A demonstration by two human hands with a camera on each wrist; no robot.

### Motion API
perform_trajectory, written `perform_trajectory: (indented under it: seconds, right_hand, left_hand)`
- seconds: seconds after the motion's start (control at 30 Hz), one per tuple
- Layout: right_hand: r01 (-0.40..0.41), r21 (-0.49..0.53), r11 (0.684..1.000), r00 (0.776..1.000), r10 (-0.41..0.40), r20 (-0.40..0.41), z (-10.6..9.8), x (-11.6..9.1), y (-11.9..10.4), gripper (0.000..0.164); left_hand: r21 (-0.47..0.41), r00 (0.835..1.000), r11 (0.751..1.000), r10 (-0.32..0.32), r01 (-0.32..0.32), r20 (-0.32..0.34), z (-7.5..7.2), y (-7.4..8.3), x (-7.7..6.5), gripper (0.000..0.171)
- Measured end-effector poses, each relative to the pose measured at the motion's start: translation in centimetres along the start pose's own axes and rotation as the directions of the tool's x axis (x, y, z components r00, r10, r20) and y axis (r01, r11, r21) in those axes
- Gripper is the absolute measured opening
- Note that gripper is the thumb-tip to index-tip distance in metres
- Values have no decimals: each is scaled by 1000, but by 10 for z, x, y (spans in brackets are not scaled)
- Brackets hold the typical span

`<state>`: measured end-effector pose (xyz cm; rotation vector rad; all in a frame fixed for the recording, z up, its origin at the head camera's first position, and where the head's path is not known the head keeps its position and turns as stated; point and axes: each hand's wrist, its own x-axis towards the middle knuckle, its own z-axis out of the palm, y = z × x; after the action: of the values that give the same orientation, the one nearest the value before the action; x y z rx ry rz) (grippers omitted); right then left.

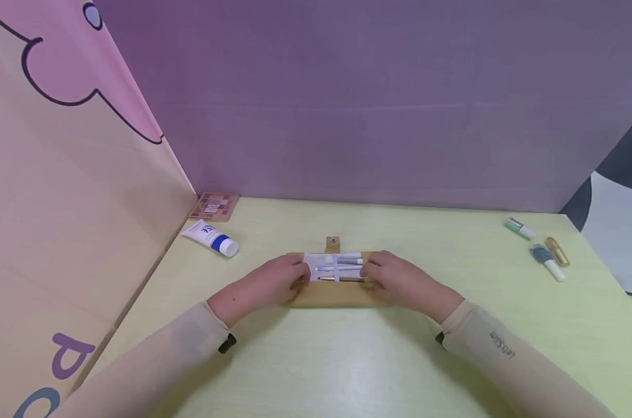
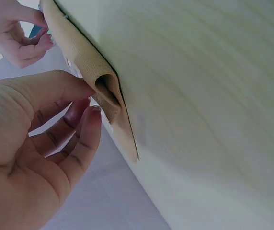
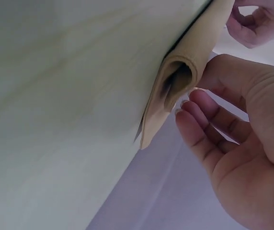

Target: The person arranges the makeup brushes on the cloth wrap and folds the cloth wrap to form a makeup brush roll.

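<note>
A tan roll-up pencil case [image 1: 332, 296] lies partly rolled on the table, its near edge folded over into a tube. Several slender pens [image 1: 347, 268] lie across its pale inside under a white elastic band [image 1: 336, 267]. At the far side, a snap strap [image 1: 333, 244] sticks out. My left hand [image 1: 284, 277] pinches the left end of the rolled part, thumb on the outer curve in the left wrist view. At the other end my right hand [image 1: 401, 283] grips the roll in the same way. Both wrist views show the hollow, curled end of the case [image 3: 201, 45].
On the left a white-and-blue tube [image 1: 210, 237] lies before a reddish palette box [image 1: 215, 206]. Several small bottles are at the right: a green-and-white one [image 1: 520, 228], a dark-and-white one [image 1: 546, 261] and a gold one [image 1: 558, 251]. Fabric walls border the table.
</note>
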<state>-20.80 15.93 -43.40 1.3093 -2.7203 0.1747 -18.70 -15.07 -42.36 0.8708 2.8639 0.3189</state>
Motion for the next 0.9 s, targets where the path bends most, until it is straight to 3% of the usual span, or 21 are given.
perform_trajectory:
  seconds: [0.2,0.47,0.63,0.9]
  right_hand:
    - [91,-58,994,992,-96,-86,3,-2,-3,21]
    - [140,-101,985,987,-147,-67,1,-6,-7,22]
    - [141,-78,987,989,-143,-22,0,-9,-11,17]
    - [195,-59,979,980,-197,-24,1,-17,-16,25]
  left_hand:
    - [13,1000,1000,19,-19,-15,2,3,-3,20]
    - [-21,1000,1000,0,-1,-28,0,9,-8,22]
    - [-62,1000,998,-11,11,7,0,12,-13,29]
    - [-1,991,995,104,-104,81,2,18,-23,48]
